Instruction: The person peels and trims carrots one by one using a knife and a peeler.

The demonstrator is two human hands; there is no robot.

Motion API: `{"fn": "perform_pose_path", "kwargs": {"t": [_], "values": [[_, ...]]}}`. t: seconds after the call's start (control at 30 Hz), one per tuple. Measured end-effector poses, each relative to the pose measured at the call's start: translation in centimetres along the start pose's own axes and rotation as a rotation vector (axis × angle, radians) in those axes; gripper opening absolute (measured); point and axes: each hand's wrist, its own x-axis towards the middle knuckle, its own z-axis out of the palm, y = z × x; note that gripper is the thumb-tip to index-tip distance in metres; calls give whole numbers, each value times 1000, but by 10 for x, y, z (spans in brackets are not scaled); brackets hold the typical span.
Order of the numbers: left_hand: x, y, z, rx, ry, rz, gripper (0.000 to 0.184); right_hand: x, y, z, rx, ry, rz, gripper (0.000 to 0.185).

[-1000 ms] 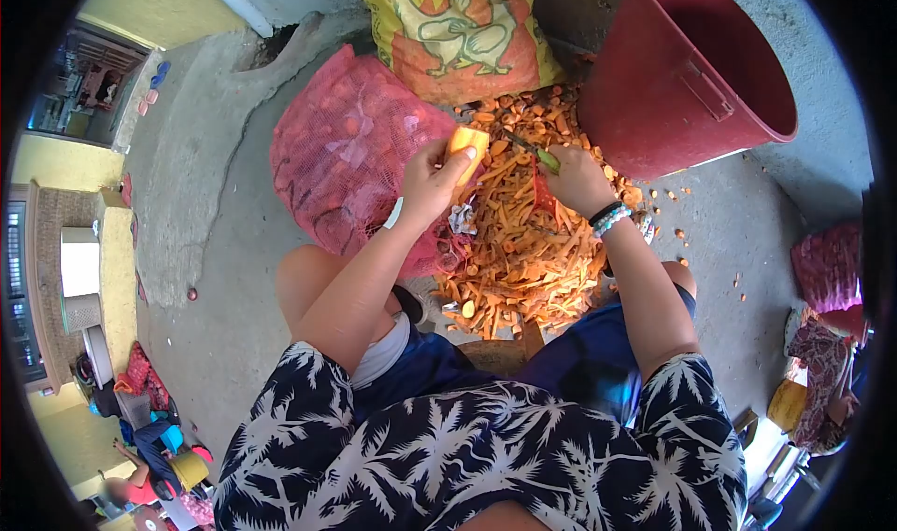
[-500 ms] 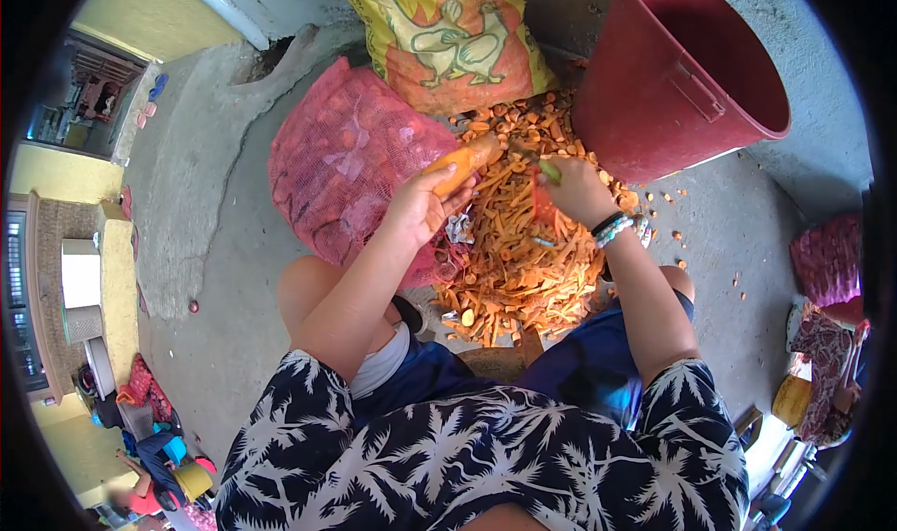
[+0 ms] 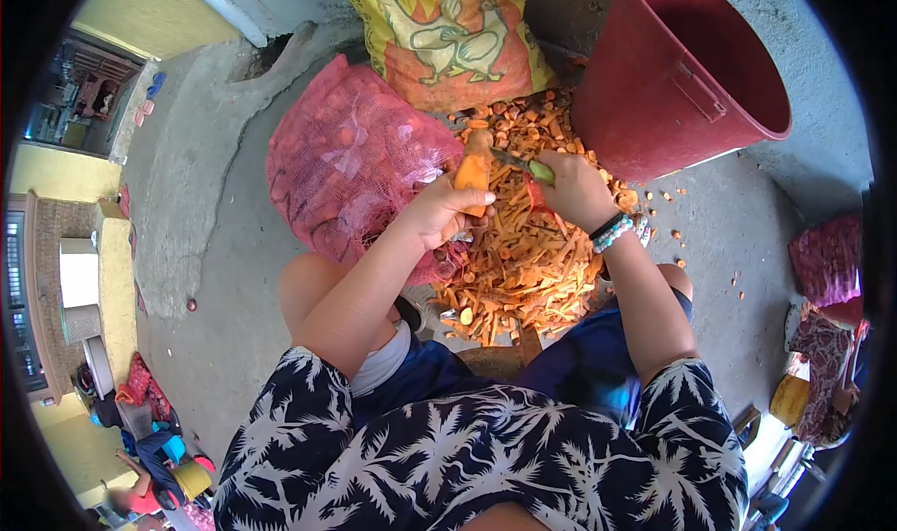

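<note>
My left hand (image 3: pixel 437 212) is closed around a thick orange carrot (image 3: pixel 472 174), its brownish end pointing away from me. In my right hand (image 3: pixel 577 193) is a knife with a green handle (image 3: pixel 541 171). Its dark blade lies close to the far end of the carrot; whether they touch I cannot tell. Just below the right hand shows something red (image 3: pixel 535 197), whose kind I cannot make out. Beneath both hands spreads a heap of orange peelings and cut ends (image 3: pixel 533 293).
A pink mesh sack (image 3: pixel 327 157) full of carrots leans on the left. Behind the heap stands a yellow and orange bag (image 3: pixel 448 41) printed with chickens. A tall red bin (image 3: pixel 635 92) stands at the right. Another person (image 3: pixel 140 480) sits far left.
The carrot has swung from a slant to nearly upright, with its far end shifted left. The knife has turned, so its blade now shows beside the carrot.
</note>
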Motion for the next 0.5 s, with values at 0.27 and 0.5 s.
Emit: {"fn": "perform_pose_path", "kwargs": {"t": [0.27,0.5], "values": [[-1,-7,10,71,-18,64,23,-5,-12,26,-29,-65,95,11],[-5,-10,11,6,-53,-26,21,41,74,49,-737,-274,70,25]]}}
